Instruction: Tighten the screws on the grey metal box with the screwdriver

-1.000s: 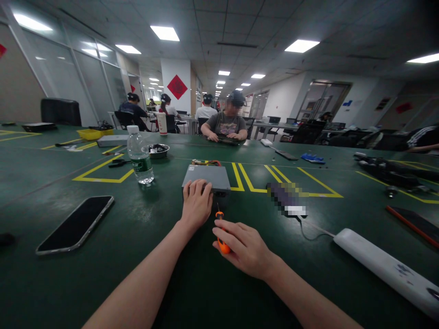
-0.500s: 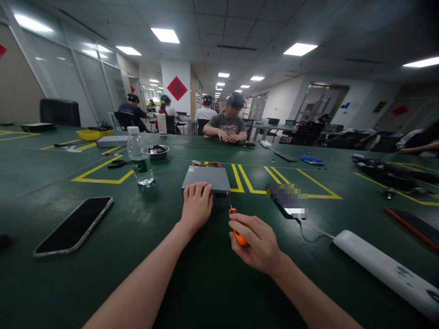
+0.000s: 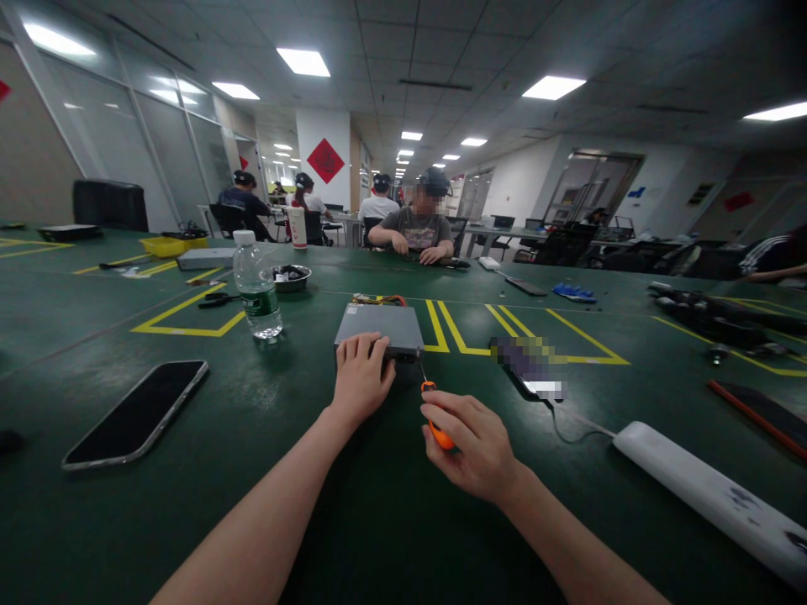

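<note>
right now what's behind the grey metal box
Coloured wires show just past the far edge of the grey box. The box itself hides its back face and where the wires attach.

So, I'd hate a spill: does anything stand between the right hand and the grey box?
Only the screwdriver the right hand holds, pointing at the grey box's near right corner; the bottle stands aside, left.

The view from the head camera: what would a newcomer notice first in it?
Probably the bright orange screwdriver in the right hand, pointing at the gray metal box under the left hand. Next, the clear bottle standing left of the box, and the yellow tape lines across the green table.
</note>
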Available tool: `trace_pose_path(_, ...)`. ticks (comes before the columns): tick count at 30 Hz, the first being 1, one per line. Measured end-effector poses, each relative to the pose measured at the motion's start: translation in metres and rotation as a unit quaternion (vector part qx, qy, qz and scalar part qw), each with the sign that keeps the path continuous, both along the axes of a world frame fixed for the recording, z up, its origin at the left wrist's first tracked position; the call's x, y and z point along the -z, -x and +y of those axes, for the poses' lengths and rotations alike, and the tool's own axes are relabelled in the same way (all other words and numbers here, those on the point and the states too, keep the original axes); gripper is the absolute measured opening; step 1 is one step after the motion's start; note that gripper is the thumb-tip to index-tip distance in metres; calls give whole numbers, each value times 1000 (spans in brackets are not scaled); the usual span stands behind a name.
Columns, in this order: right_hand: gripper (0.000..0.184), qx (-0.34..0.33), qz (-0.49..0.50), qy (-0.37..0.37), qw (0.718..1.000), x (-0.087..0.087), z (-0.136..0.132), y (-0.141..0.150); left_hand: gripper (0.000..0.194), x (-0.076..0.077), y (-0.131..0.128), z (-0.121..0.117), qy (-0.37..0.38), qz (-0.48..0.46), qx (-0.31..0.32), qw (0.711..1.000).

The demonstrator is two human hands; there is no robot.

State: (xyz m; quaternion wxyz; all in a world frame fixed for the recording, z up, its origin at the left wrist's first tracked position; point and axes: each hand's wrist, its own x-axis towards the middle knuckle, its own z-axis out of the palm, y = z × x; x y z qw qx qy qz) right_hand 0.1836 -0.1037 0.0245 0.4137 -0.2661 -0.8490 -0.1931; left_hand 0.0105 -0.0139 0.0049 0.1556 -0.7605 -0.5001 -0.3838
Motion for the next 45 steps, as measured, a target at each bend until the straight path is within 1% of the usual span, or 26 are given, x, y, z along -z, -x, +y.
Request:
trace_pose_path(7, 24, -3, 4, -9, 1000, -4, -1, 2, 28, 1, 1, 1, 6, -4, -7, 1000)
trace_pose_path(20, 23, 0, 1, -2, 1000, -4, 0, 3, 27, 1, 1, 1, 1, -9, 0, 1000)
trace_pose_path(23, 26, -1, 3, 26, 1000, -7, -4, 2, 27, 1, 2, 2, 2, -7, 4, 1000)
trace_pose_path(26, 36, -8, -14, 62, 998, -9, -9, 0, 26, 2, 3, 3, -2, -12, 12, 1000)
trace_pose_path(28, 36, 8, -36, 58, 998, -10, -12, -2, 26, 2, 4, 4, -6, -14, 16, 1000)
trace_pose_path(30, 31, 35, -44, 41, 998, -11, -14, -2, 26, 2, 4, 4, -7, -15, 17, 1000)
trace_pose_path(33, 20, 60, -20, 21, 998, -11, -15, 1, 26, 2, 5, 5, -6, -17, 19, 1000)
trace_pose_path(36, 14, 66, 11, 34, 997, -13, -16, 7, 26, 3, 5, 5, -7, -24, 23, 999)
trace_pose_path(38, 17, 78, -5, 48, 996, -15, -18, 10, 26, 3, 5, 6, -7, -31, 25, 999)
trace_pose_path(41, 25, 117, -68, 51, 990, -17, -22, 13, 27, 4, 5, 6, -6, -36, 27, 999)
trace_pose_path(43, 27, 141, -102, 47, 984, -18, -25, 15, 27, 3, 5, 6, -7, -38, 27, 999)
trace_pose_path(45, 26, 146, -128, 30, 980, -17, -28, 16, 27, 3, 5, 5, -8, -38, 26, 999)
